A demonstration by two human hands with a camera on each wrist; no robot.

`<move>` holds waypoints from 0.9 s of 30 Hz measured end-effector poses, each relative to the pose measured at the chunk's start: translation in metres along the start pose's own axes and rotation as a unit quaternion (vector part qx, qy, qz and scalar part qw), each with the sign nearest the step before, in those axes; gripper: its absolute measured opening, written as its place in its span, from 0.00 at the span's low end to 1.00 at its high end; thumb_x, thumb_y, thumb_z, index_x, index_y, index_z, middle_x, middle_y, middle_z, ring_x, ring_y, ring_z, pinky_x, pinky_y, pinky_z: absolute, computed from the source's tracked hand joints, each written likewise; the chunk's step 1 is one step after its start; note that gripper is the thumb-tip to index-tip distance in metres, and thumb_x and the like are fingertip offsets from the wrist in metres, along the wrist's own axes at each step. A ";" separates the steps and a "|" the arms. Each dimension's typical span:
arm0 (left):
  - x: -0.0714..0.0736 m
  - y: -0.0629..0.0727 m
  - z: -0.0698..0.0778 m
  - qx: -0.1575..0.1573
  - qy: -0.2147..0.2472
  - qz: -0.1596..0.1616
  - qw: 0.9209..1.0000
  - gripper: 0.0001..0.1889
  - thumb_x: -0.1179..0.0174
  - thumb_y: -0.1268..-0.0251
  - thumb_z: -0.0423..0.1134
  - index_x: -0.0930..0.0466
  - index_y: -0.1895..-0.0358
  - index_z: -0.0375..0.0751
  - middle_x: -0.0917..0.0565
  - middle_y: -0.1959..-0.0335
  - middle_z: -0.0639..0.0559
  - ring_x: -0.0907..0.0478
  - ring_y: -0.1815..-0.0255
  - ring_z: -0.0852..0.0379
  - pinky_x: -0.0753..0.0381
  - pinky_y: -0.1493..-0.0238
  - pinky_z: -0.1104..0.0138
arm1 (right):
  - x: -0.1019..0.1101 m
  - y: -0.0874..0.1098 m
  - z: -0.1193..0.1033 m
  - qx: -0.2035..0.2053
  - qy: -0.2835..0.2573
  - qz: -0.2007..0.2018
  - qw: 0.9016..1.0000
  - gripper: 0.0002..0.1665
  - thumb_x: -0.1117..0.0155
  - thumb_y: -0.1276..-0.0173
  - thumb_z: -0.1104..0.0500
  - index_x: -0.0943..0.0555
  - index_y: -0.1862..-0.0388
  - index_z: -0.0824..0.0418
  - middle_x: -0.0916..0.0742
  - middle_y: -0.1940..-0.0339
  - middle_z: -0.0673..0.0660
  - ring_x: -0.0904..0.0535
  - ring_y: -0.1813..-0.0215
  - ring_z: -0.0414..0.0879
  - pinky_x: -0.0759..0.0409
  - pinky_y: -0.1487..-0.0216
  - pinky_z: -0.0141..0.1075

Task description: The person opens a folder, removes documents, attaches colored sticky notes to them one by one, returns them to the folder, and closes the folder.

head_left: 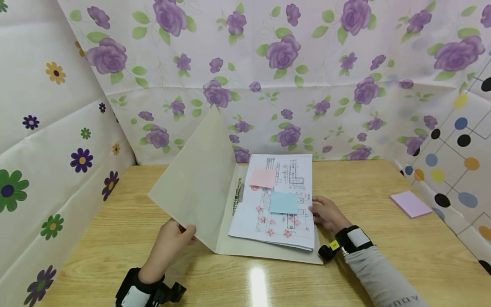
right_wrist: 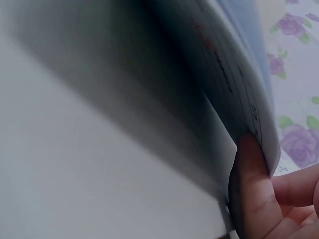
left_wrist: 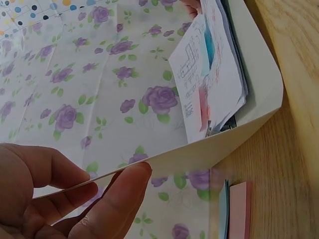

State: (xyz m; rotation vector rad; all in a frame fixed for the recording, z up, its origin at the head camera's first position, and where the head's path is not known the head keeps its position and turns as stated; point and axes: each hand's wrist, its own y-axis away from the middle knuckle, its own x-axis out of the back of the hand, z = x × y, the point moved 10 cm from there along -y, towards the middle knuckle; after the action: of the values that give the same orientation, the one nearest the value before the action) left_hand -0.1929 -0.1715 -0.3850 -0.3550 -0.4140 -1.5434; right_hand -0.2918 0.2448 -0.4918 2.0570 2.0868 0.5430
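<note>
A cream file folder (head_left: 264, 251) lies on the table with its front cover (head_left: 195, 179) raised on the left. My left hand (head_left: 174, 241) pinches the cover's lower edge between thumb and fingers, as the left wrist view confirms. A stack of printed drawings (head_left: 268, 234) with red stamp marks lies over the back cover. On its top sheet are a pink sticky note (head_left: 263, 178) and a blue sticky note (head_left: 284, 203). My right hand (head_left: 327, 213) pinches the stack's right edge; in the right wrist view that edge bends upward. A metal clip (head_left: 237, 196) sits by the fold.
A lilac sticky pad (head_left: 410, 204) lies on the wooden table (head_left: 356, 183) at the right. Pink (left_wrist: 240, 209) and teal sticky pads (left_wrist: 224, 209) show beyond the cover in the left wrist view. Flowered cloth (head_left: 284, 85) hangs behind the table.
</note>
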 end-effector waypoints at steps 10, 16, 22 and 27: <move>0.001 -0.001 -0.002 0.005 0.007 0.002 1.000 0.13 0.45 0.23 0.26 0.23 0.43 0.20 0.15 0.62 0.39 0.14 0.65 0.50 0.09 0.61 0.57 | -0.004 -0.002 0.001 -0.014 0.011 -0.028 0.999 0.27 0.52 0.16 0.72 0.36 0.22 0.76 0.12 0.54 0.58 0.17 0.63 0.42 0.17 0.64 0.33; 0.003 -0.002 -0.003 0.008 0.024 0.002 1.000 0.14 0.45 0.24 0.25 0.24 0.41 0.20 0.15 0.58 0.37 0.13 0.66 0.49 0.08 0.61 0.58 | -0.003 -0.002 0.002 0.001 0.055 -0.031 0.998 0.27 0.50 0.16 0.70 0.35 0.22 0.78 0.11 0.48 0.66 0.14 0.58 0.44 0.14 0.58 0.35; 0.004 0.000 -0.004 0.008 0.027 0.003 1.000 0.15 0.42 0.24 0.25 0.25 0.39 0.21 0.16 0.59 0.38 0.14 0.66 0.50 0.09 0.62 0.59 | -0.005 0.003 -0.004 0.045 0.107 -0.025 0.993 0.28 0.46 0.19 0.70 0.33 0.25 0.81 0.11 0.47 0.71 0.13 0.59 0.46 0.13 0.58 0.37; 0.003 0.001 0.000 -0.010 0.021 0.007 1.000 0.17 0.40 0.24 0.24 0.27 0.37 0.23 0.17 0.56 0.37 0.15 0.66 0.50 0.09 0.63 0.62 | -0.006 0.011 -0.016 0.076 0.174 -0.007 0.982 0.30 0.39 0.22 0.71 0.31 0.25 0.81 0.12 0.54 0.69 0.16 0.62 0.48 0.16 0.65 0.37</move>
State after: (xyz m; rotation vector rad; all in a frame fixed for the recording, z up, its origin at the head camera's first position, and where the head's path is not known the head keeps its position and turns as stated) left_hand -0.1923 -0.1743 -0.3834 -0.3397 -0.3644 -1.5400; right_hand -0.2870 0.2362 -0.4742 2.1579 2.3994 0.8160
